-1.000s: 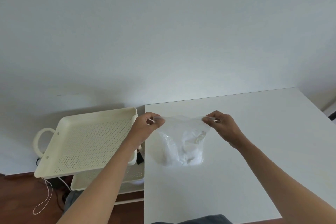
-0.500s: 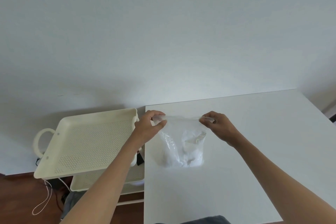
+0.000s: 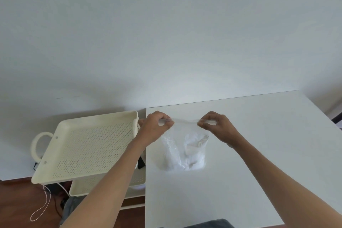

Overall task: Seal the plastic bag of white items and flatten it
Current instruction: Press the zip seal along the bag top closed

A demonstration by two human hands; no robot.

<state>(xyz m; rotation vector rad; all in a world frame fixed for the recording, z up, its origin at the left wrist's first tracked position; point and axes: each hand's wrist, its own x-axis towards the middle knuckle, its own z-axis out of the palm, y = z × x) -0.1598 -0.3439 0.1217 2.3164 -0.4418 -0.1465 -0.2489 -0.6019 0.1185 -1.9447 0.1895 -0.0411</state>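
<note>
The clear plastic bag [image 3: 183,146] of white items [image 3: 192,155] stands on the white tabletop [image 3: 259,144], near its left edge. Above it, left hand [image 3: 154,129] and right hand [image 3: 218,128] each have fingers pinched closed on the bag's top strip, stretched taut between them.

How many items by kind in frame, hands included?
Hands: 2 (left hand, right hand), both pinching the bag's top edge
Plastic bag of white items: 1
Perforated cream trays: 2 (upper tray, lower tray)
White table: 1
Looped cord: 1
Total: 7
</note>
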